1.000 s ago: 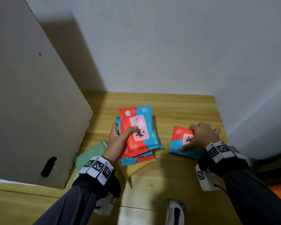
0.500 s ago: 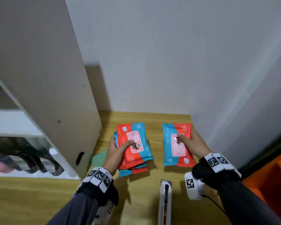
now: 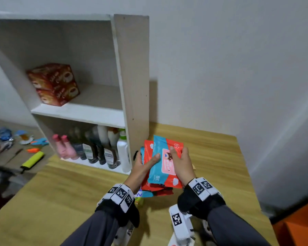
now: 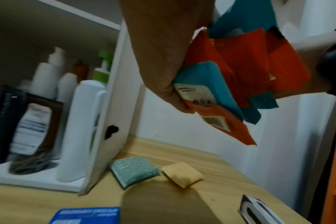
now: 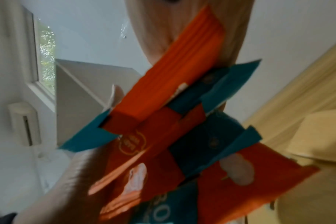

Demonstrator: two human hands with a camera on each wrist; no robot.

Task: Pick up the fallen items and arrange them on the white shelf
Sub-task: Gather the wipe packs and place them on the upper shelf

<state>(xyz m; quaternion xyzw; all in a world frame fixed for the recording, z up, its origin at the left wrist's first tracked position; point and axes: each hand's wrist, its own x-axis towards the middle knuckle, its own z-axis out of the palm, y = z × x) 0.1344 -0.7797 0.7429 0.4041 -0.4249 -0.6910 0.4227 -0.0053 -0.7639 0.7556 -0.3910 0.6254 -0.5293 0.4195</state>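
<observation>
Several red-and-blue wipe packs (image 3: 163, 166) are stacked and lifted off the wooden table, just right of the white shelf (image 3: 130, 86). My left hand (image 3: 142, 167) grips the stack's left side, thumb across the top pack. My right hand (image 3: 180, 164) grips the right side, thumb on the pink label. The left wrist view shows the wipe packs (image 4: 238, 72) from below, held above the table, and the right wrist view shows the wipe packs (image 5: 182, 128) fanned out and blurred. A green sponge (image 4: 134, 169) and a yellow sponge (image 4: 182, 174) lie on the table below.
The upper shelf holds red boxes (image 3: 53, 84) at its left, with bare board (image 3: 100, 96) to their right. Bottles (image 3: 96, 148) fill the lower shelf. A blue box (image 4: 86, 215) and a dark pack (image 4: 259, 210) lie on the table (image 3: 60, 192). Clutter lies on the floor at far left.
My right hand brought its pack over onto the left hand's stack, and both hands lifted the stack off the table. My head turned left, bringing the shelf's front into view.
</observation>
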